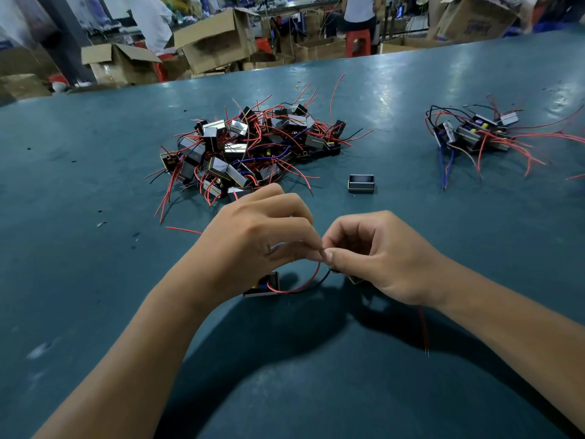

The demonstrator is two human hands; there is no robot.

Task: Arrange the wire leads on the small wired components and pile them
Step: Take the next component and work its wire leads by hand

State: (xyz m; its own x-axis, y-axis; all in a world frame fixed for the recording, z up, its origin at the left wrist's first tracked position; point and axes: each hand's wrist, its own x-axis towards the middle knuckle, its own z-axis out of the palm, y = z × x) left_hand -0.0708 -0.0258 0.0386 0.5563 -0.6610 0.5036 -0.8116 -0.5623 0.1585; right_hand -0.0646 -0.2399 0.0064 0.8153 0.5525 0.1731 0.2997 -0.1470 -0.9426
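A glossy teal desk [95, 147] fills the frame, with open cardboard boxes [218, 39] and red stools [357, 42] along the top.

The desk [95, 137] had a smooth teal top with a soft sheen and glare patches at upper right. The small wired components [240, 147] showed shiny metal-looking bands on dark bodies, their leads in glossy red insulation. Cardboard boxes [215, 42] along the top edge looked matt brown.

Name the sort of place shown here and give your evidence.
Probably a factory assembly bench: a big pile of wired components, a smaller pile beside it, and open cartons behind the table.
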